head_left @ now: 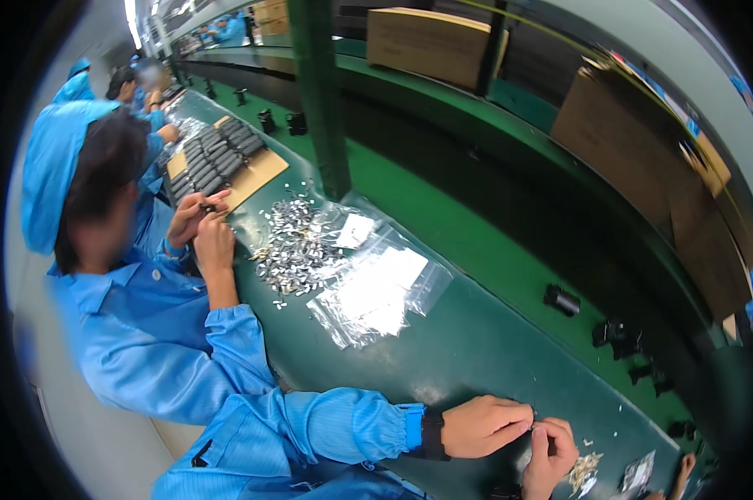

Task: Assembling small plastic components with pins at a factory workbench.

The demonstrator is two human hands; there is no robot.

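My left hand (486, 427), in a blue sleeve with a dark wristband, reaches over the green tabletop (468, 354). Its thumb and fingers are closed in a pinch. My right hand (551, 457) meets it at the fingertips, also pinched. A small dark bit shows between the two hands, too small and covered to name. Beside my right hand lies a loose pile of small pale and metallic parts (585, 471). A clear plastic bag (638, 472) with small parts rests farther right.
A co-worker in blue (143, 333) sits at my left, handling a small dark piece. Ahead lie a heap of small metal parts (289, 250), clear bags with white contents (381, 292), and dark cylindrical units on cardboard (251, 179). A green post (320, 100) and belt carrying black parts (562, 300) run alongside.
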